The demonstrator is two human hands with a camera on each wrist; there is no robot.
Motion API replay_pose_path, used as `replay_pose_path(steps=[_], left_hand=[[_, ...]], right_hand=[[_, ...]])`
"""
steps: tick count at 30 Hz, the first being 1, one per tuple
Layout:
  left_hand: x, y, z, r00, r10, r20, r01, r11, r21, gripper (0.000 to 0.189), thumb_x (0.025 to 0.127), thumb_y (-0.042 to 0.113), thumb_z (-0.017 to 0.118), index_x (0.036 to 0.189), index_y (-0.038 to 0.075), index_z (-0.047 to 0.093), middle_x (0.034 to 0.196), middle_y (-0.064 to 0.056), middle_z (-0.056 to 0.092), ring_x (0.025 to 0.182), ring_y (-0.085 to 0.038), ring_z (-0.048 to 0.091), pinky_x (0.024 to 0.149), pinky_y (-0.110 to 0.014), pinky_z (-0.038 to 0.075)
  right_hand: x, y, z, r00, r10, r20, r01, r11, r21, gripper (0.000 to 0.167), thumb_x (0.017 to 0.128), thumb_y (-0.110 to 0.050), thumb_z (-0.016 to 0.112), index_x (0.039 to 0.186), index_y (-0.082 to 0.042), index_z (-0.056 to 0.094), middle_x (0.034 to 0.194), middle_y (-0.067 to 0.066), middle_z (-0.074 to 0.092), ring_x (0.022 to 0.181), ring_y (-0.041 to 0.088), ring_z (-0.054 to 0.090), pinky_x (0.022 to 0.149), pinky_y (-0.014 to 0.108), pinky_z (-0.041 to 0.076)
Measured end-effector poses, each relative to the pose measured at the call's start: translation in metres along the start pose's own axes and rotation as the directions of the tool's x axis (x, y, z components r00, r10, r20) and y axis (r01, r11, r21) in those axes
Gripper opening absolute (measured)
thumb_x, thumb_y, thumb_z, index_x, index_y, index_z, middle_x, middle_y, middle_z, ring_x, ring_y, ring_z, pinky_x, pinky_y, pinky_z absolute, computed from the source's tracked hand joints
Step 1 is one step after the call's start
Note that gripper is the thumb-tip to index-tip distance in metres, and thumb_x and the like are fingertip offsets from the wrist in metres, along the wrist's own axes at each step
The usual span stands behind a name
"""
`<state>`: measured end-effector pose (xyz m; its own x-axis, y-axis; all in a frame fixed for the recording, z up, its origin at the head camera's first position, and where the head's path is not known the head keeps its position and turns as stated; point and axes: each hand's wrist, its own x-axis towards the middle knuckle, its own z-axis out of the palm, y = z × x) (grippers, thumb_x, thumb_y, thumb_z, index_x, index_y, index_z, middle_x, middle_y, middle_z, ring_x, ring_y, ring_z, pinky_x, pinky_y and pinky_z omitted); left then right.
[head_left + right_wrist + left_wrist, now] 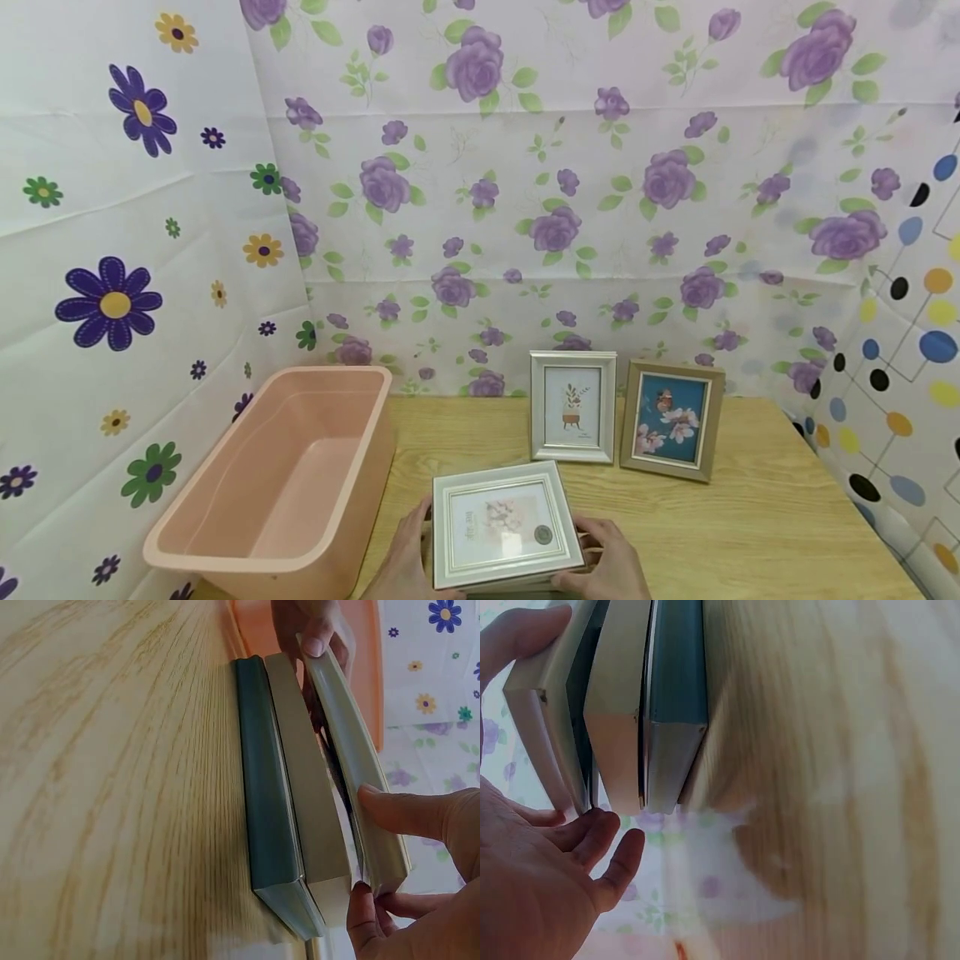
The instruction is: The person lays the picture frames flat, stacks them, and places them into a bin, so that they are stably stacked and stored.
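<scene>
A white picture frame (498, 527) with a blossom print and a round grey sticker lies face up between both hands. My left hand (405, 558) grips its left side, thumb at the near edge and fingers round the side. On the opposite side my right hand (611, 560) holds it, with the thumb on the near edge and fingertips at the underside. Beneath it are a beige frame (311, 802) and, lowest on the table, a teal frame (266, 795). Both wrist views show a narrow gap between the held frame and the beige one.
A pink plastic bin (352, 500) stands on the left, close to my left hand. Behind the stack stand a silver photo frame (573, 454) and a gold-brown frame with a bird picture (716, 417). Patterned cloth (420, 250) hangs around the wooden table (780, 517).
</scene>
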<state>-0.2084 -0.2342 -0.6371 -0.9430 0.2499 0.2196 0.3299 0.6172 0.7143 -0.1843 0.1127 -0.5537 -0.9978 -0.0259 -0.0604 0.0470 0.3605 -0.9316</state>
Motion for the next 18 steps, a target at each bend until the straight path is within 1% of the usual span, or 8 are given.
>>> replay_pose_path(steps=[1,4,5,6,8,12,15,18], left_hand=[[-0.001,0.008,-0.003,1.0,0.011,-0.002,-0.011,1.0,-0.004,0.146,0.065,0.055,0.104,0.173,0.006,0.018,0.163,-0.033,0.043,0.141,-0.057,0.047,0.099,-0.072,0.052],[-0.005,0.04,-0.016,1.0,0.017,0.01,-0.017,1.0,-0.018,0.138,0.07,0.05,0.102,0.167,-0.007,0.022,0.159,-0.039,0.043,0.14,-0.063,0.046,0.099,-0.075,0.05],[-0.006,0.049,-0.021,1.0,0.019,0.017,-0.018,1.0,-0.017,0.135,0.072,0.048,0.101,0.165,-0.01,0.023,0.158,-0.04,0.044,0.139,-0.064,0.046,0.1,-0.075,0.05],[-0.007,0.058,-0.024,1.0,0.004,0.027,-0.003,1.0,-0.027,0.132,0.074,0.045,0.101,0.164,-0.012,0.024,0.158,-0.04,0.044,0.139,-0.064,0.045,0.101,-0.076,0.05],[-0.007,0.069,-0.029,0.999,-0.017,0.05,0.018,1.0,-0.007,0.129,0.076,0.045,0.099,0.163,-0.013,0.024,0.158,-0.039,0.044,0.14,-0.062,0.046,0.103,-0.072,0.051],[-0.007,0.076,-0.032,0.996,-0.048,0.074,0.048,0.999,-0.006,0.129,0.075,0.039,0.1,0.163,-0.016,0.024,0.158,-0.04,0.043,0.142,-0.061,0.045,0.104,-0.071,0.051],[-0.006,0.076,-0.032,0.996,-0.046,0.076,0.047,0.999,-0.009,0.128,0.073,0.032,0.102,0.162,-0.017,0.024,0.158,-0.041,0.042,0.142,-0.061,0.045,0.105,-0.069,0.051],[-0.006,0.073,-0.031,0.996,-0.037,0.075,0.037,0.999,0.005,0.127,0.072,0.032,0.102,0.161,-0.018,0.025,0.157,-0.04,0.044,0.141,-0.06,0.046,0.105,-0.064,0.053]], right_hand=[[0.0,0.0,0.0,1.0,0.001,0.001,-0.001,1.0,-0.002,0.088,0.061,0.003,0.102,0.14,0.01,0.066,0.125,0.018,0.067,0.098,0.018,0.067,0.074,0.023,0.06],[0.0,0.001,0.001,1.0,0.0,0.011,0.0,1.0,-0.011,0.087,0.062,0.002,0.102,0.14,0.01,0.066,0.122,0.017,0.067,0.095,0.018,0.069,0.074,0.024,0.06],[0.0,0.002,0.001,1.0,-0.003,0.015,0.003,1.0,-0.014,0.086,0.062,0.002,0.102,0.14,0.011,0.066,0.121,0.017,0.067,0.094,0.017,0.069,0.074,0.023,0.06],[0.0,0.002,0.001,1.0,-0.005,0.019,0.005,1.0,-0.017,0.086,0.062,0.001,0.102,0.14,0.011,0.066,0.12,0.017,0.067,0.093,0.017,0.07,0.074,0.023,0.06],[0.001,0.003,0.001,1.0,-0.008,0.025,0.009,1.0,-0.026,0.086,0.063,0.0,0.102,0.14,0.011,0.065,0.119,0.016,0.067,0.092,0.017,0.07,0.073,0.022,0.06],[0.002,0.004,0.002,1.0,0.001,0.021,0.0,0.999,-0.049,0.085,0.063,-0.001,0.102,0.14,0.01,0.066,0.119,0.015,0.067,0.094,0.016,0.068,0.073,0.021,0.059],[0.003,0.003,0.003,1.0,0.025,0.013,-0.024,0.997,-0.068,0.085,0.062,-0.002,0.103,0.139,0.009,0.067,0.119,0.014,0.068,0.096,0.017,0.067,0.073,0.022,0.058],[0.004,0.003,0.004,0.999,0.051,0.012,-0.05,0.996,-0.077,0.086,0.061,-0.003,0.104,0.139,0.008,0.068,0.12,0.014,0.068,0.097,0.018,0.066,0.074,0.024,0.057]])
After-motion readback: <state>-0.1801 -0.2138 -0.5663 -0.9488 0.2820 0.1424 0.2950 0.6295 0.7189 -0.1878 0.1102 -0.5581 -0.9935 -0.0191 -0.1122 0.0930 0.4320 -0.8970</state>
